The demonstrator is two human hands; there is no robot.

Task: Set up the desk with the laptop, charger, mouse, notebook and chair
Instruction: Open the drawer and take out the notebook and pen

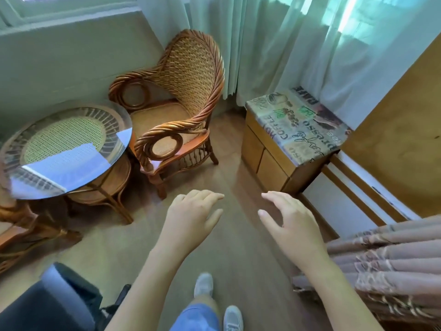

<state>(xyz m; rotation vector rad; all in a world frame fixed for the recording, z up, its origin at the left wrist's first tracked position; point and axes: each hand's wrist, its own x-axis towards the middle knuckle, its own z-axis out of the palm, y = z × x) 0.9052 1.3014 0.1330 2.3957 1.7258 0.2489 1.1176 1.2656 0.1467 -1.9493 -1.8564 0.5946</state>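
- Left hand (191, 213) out front over bare wooden floor (238, 247), palm down, fingers loosely spread and a little bent, holding nothing.
- Right hand (291, 218) alongside it, apart, same pose: fingers relaxed and slightly curved, thumb out toward the left hand, holding nothing.
- Wicker armchair (176, 101) ahead and left of both hands, upright on the floor, back near the corner by the pale curtains (274, 44), seat bare; neither hand touching it.
- Round glass-topped rattan table (64, 149) just beside the armchair's left armrest, window glare on the glass.
- Part of a second wicker chair (14, 225) at the left edge, mostly cut off.
- Low wooden cabinet (269, 158) on the right under the curtains, topped with a coffee-print cushion (298, 120).
- Dark office chair seat (47, 302) at bottom left, close to the left forearm.
- Pleated brown fabric (386, 263) at bottom right, next to the right forearm.
- Two grey shoes (204, 284) and a blue-clad leg below the hands.
- Laptop, charger, mouse, notebook: out of view.
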